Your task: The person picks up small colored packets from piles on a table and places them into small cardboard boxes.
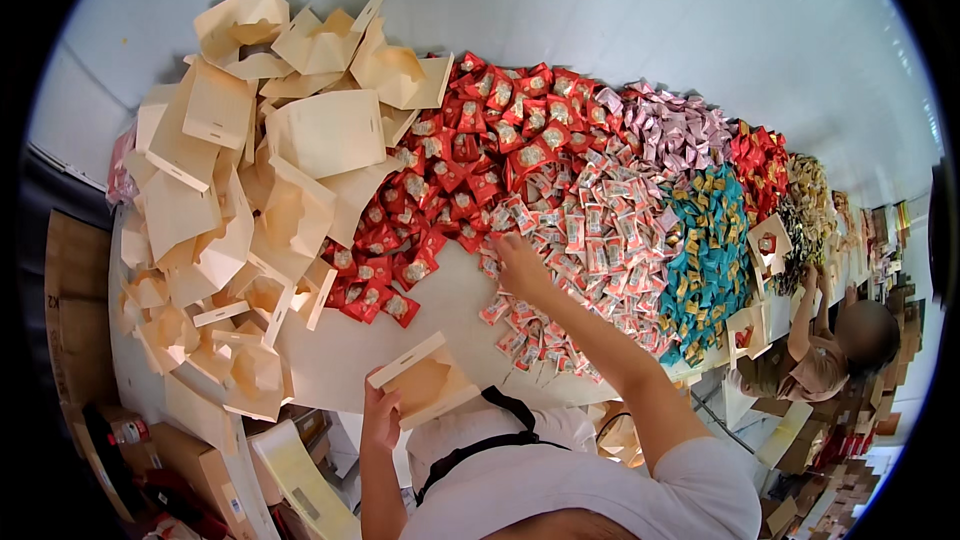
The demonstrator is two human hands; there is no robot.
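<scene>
My left hand (pixel 382 412) grips the left side of a cream cardboard box (pixel 427 384), which lies tilted at the table's near edge. My right hand (pixel 519 266) reaches over the table, its fingertips where a heap of red wrapped packets (pixel 465 142) meets a heap of small white-and-red wrapped packets (pixel 600 240). The fingers are bent; whether they hold a packet cannot be made out. A large pile of folded cream cardboard boxes (pixel 326 133) covers the left part of the table.
Right of the packets lie heaps in pink (pixel 675 127), teal and gold (pixel 705 262), and red wrappers (pixel 757 157). A co-worker (pixel 814 367) reaches over the table farther right, near open boxes (pixel 748 330). Brown cartons (pixel 195 465) stand below left. A pale wall (pixel 600 7) rises behind the table.
</scene>
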